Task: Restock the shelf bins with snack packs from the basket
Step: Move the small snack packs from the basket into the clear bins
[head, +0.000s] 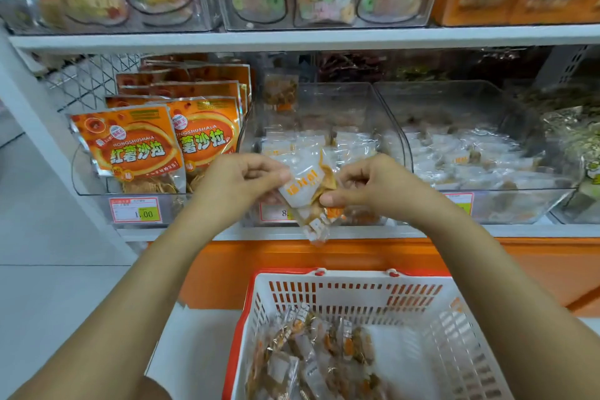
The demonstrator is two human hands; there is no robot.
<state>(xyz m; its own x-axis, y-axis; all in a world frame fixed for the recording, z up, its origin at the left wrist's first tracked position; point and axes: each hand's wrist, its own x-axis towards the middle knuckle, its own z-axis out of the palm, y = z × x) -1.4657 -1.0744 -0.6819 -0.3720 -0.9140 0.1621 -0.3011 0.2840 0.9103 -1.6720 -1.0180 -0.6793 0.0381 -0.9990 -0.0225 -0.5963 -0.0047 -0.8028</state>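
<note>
Snack packs, crinkly clear-and-white plastic, are being pinched between the left hand and right hand before a clear shelf bin. More are lying in the white slotted basket below.

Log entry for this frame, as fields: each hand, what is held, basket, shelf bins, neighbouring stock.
left hand: pinches the held packs at their left edge
right hand: pinches the same packs from the right
held packs: small, clear and white, in front of the middle bin, above the basket
basket: white with red rim, loose packs in its left part
middle bin: clear, partly filled with similar packs
right bin: clear, partly filled
orange bags: upright in the bin further left
</note>
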